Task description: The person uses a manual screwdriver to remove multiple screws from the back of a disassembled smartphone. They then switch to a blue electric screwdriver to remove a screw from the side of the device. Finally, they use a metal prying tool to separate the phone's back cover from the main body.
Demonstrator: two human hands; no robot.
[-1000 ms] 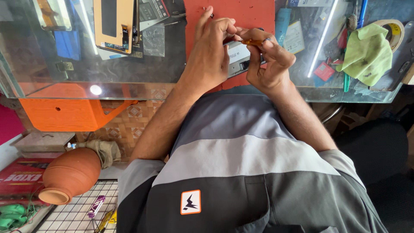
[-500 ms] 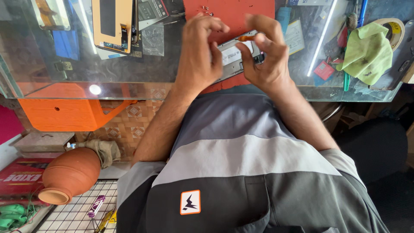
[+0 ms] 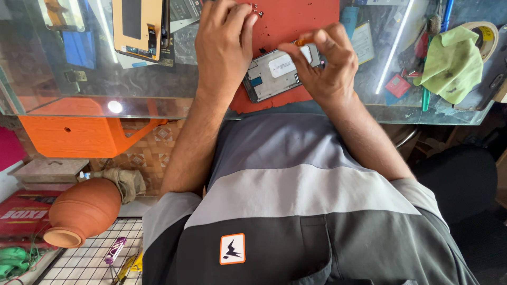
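The opened phone [image 3: 277, 74] lies on a mat [image 3: 296, 24] on the glass bench [image 3: 79, 89], between the left hand [image 3: 224, 45] and the right hand [image 3: 322, 63]. Small screws [image 3: 257, 9] sit on the mat just beyond the left hand. A screen panel [image 3: 137, 26] lies left of the left hand; a cloth [image 3: 451, 63] lies well right of the right hand.

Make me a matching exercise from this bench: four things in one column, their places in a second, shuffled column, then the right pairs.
Things
1. phone
2. green cloth
3. clay pot
4. screws

Places
A. on the floor, lying on its side by a wire grid
B. on the glass top at the far right
C. on the red mat, by the left hand
D. on the red mat, under the right hand

Pairs: 1-D, 2-B, 3-A, 4-C
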